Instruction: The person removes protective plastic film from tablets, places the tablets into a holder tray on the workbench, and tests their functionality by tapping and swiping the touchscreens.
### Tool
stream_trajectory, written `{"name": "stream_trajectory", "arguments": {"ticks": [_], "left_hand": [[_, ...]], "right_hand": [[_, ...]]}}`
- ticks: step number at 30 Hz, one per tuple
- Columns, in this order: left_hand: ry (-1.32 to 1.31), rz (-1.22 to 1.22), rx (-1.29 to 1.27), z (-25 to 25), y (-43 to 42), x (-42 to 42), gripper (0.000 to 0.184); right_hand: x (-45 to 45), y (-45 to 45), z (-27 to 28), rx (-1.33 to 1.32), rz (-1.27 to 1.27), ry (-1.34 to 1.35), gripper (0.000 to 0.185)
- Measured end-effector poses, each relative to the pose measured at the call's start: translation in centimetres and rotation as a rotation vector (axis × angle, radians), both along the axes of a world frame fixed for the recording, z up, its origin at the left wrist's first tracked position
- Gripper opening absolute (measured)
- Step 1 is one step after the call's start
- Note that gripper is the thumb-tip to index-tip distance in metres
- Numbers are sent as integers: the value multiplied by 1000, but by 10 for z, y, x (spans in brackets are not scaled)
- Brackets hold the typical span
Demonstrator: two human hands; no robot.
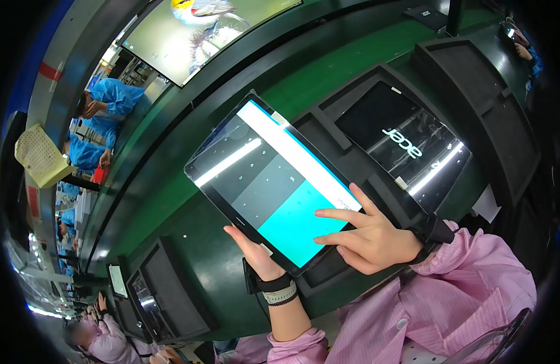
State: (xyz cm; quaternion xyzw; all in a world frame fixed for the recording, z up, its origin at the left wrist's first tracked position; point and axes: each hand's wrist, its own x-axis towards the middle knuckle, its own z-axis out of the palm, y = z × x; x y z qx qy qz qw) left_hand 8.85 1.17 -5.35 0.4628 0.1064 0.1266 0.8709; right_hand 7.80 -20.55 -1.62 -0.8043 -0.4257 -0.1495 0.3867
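Observation:
A black tablet [249,182] lies tilted across my view with its lit screen up. It shows a white band, grey keypad areas with digits and a bright cyan panel. My left hand [258,256] grips the tablet's near lower-left edge, thumb along the side and the other fingers hidden underneath. Over the cyan panel and the right edge is my right hand [374,239], fingers spread, tips at or just above the glass. Both wrists wear black bands. Beyond the right hand, a second tablet [407,145] with an acer logo on its screen rests on a dark foam tray [319,118].
Another foam tray [483,97] stands at right, and one more tray [177,285] at lower left. A monitor [231,30] with a bird picture is across the green bench [201,267]. Co-workers in blue [104,100] and a person in pink [107,343] are at the left.

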Motion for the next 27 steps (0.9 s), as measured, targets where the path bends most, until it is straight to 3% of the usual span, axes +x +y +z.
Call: {"name": "stream_trajectory", "arguments": {"ticks": [4,10,22,27], "left_hand": [[15,31,-99,17,-14,0,61],[-76,-93,-68,4,-2,-1,60],[-102,-128,-105,5,-2,-3,60],[-36,-45,-72,4,-4,-3,59]], "right_hand": [[-3,-3,-1,26,49,-17,35],[-1,4,-10,-43,190,-89,41],[-4,-2,-1,169,-41,12,29],[-3,-1,-2,129,-58,0,33]]}}
